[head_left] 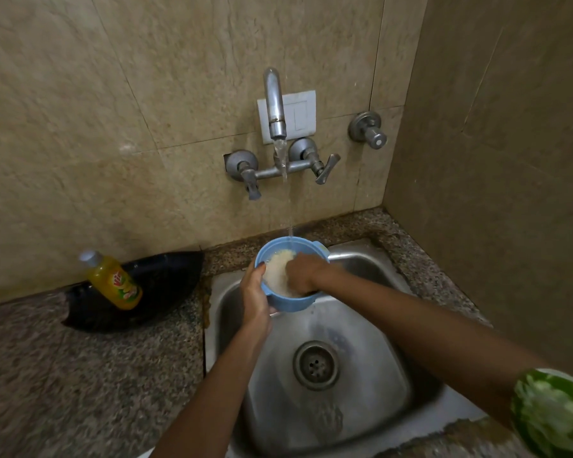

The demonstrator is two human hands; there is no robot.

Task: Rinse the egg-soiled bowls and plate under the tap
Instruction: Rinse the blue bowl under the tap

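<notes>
A light blue plastic bowl (278, 249) is held over the steel sink (394, 375), under the water stream from the wall tap (274, 104). Foamy, whitish water fills the bowl. My left hand (254, 294) grips the bowl's left rim and side, thumb over the edge. Inside the bowl sits my right hand (303, 274), its fingers curled down against the inner surface and partly hidden in the foam. No other bowl or plate is in view.
A yellow dish-soap bottle (115, 280) leans in a black pan (166, 285) on the speckled counter left of the sink. The drain (316, 365) sits mid-basin. Tap levers (252, 180) and a separate valve (369, 130) stick out of the wall. A tiled wall closes the right side.
</notes>
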